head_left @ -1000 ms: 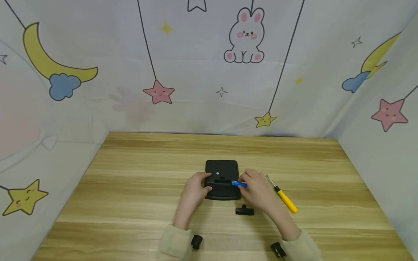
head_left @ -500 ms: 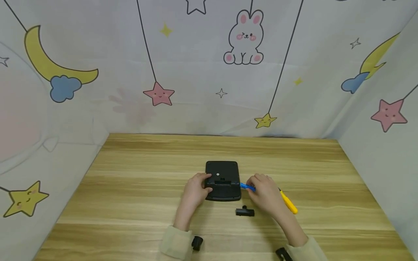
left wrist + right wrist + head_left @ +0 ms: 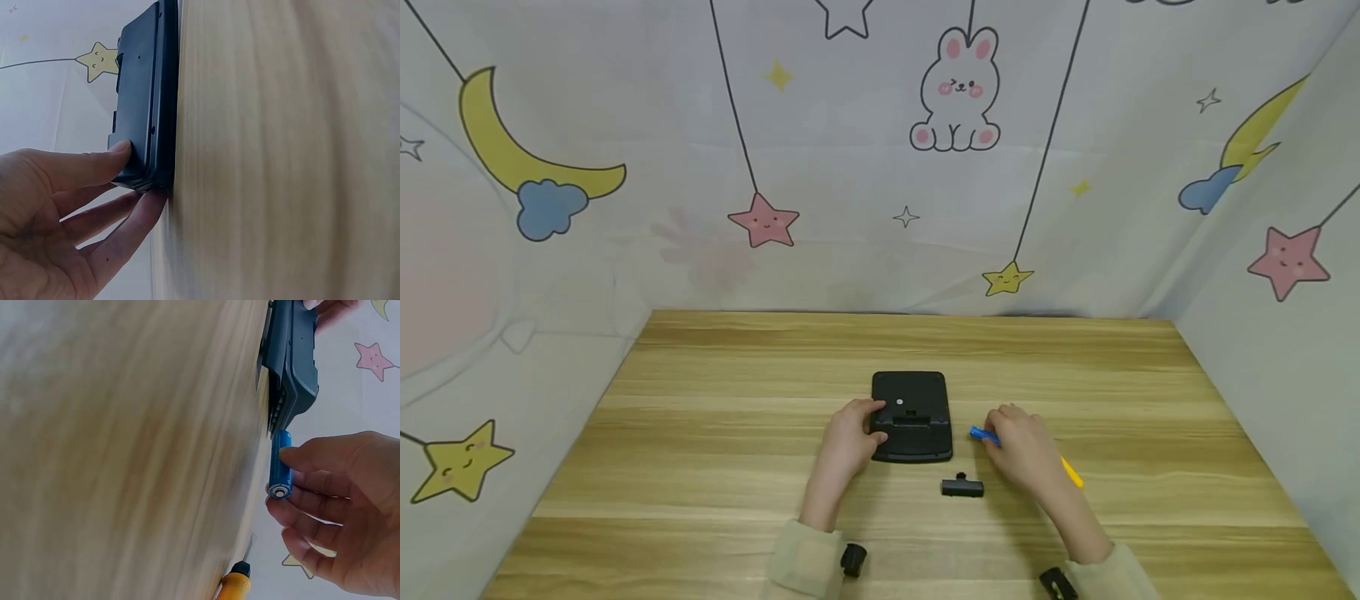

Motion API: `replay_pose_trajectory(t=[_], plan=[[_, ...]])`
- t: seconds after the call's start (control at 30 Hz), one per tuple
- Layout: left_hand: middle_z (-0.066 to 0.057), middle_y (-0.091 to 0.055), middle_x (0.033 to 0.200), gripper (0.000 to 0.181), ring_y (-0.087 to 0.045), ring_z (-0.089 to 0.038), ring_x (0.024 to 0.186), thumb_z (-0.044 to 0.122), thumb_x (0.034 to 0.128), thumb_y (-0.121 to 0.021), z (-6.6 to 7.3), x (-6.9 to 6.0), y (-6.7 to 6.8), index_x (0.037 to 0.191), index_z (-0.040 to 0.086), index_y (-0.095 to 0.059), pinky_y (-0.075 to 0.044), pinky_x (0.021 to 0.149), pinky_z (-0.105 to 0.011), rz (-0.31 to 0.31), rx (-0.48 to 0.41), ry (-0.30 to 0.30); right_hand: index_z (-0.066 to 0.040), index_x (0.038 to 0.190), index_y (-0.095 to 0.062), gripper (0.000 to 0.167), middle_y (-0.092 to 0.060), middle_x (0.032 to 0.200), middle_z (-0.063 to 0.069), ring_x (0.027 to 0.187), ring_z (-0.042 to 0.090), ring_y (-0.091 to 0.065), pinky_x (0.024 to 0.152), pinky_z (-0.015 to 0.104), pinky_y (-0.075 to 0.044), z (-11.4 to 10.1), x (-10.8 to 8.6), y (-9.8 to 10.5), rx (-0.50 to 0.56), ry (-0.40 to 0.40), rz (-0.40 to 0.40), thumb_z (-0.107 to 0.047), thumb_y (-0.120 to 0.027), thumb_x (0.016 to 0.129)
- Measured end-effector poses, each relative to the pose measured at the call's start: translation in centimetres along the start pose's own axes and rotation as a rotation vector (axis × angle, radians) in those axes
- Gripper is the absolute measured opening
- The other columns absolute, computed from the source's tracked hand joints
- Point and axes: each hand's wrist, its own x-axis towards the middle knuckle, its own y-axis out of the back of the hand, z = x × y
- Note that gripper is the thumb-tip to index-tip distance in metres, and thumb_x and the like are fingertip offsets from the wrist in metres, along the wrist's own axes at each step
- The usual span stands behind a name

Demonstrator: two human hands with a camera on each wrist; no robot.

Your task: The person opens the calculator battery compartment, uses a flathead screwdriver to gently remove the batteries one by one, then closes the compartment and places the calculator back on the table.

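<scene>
A black calculator (image 3: 917,442) lies back side up on the table, its battery slot (image 3: 912,422) uncovered. My left hand (image 3: 847,437) grips its left edge; in the left wrist view the thumb (image 3: 119,150) presses on top and the fingers meet the side. Right of the calculator, my right hand (image 3: 1021,446) pinches a blue battery (image 3: 983,435) between thumb and fingers. The right wrist view shows the battery (image 3: 281,465) held low by the table, one metal end towards the camera.
A small black battery cover (image 3: 962,486) lies in front of the calculator. Behind my right hand is a yellow-handled screwdriver (image 3: 1072,472), partly hidden in the head view. A printed cloth (image 3: 850,275) stands along the table's far edge.
My right hand has drawn the blue battery away from the calculator's slot, to the right, and now covers much of the screwdriver. The left hand has stayed on the calculator.
</scene>
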Motion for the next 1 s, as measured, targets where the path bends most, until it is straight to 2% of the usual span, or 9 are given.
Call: replay_pose_trajectory(t=[0.33, 0.7, 1.0], plan=[[-0.016, -0.063, 0.123, 0.046, -0.053, -0.021, 0.082, 0.005, 0.0797, -0.074, 0.08, 0.28, 0.07, 0.125, 0.006, -0.064, -0.048, 0.078, -0.036, 0.0, 0.01, -0.014, -0.008, 0.077, -0.064, 0.012, -0.054, 0.07, -0.002, 0.063, 0.011, -0.043, 0.059, 0.028, -0.035, 0.47, 0.11, -0.01, -0.025, -0.017, -0.038, -0.009, -0.076, 0.076], [-0.016, -0.063, 0.12, 0.046, -0.052, -0.019, 0.079, 0.005, 0.0794, -0.075, 0.03, -0.04, 0.14, 0.124, 0.006, -0.065, -0.046, 0.074, -0.033, 0.0, 0.015, -0.006, -0.009, 0.074, -0.062, 0.014, -0.05, 0.067, -0.002, 0.061, 0.012, -0.043, 0.058, 0.029, -0.034, 0.35, -0.1, -0.27, -0.035, -0.004, -0.031, -0.009, -0.077, 0.076], [-0.015, -0.064, 0.12, 0.046, -0.053, -0.019, 0.079, 0.005, 0.0798, -0.075, -0.24, 0.02, -0.08, 0.124, 0.007, -0.064, -0.046, 0.075, -0.034, 0.001, 0.011, -0.005, -0.009, 0.077, -0.062, 0.013, -0.051, 0.069, -0.002, 0.063, 0.012, -0.045, 0.06, 0.03, -0.035, 0.3, -0.04, -0.37, -0.013, -0.038, -0.083, -0.012, -0.075, 0.078]])
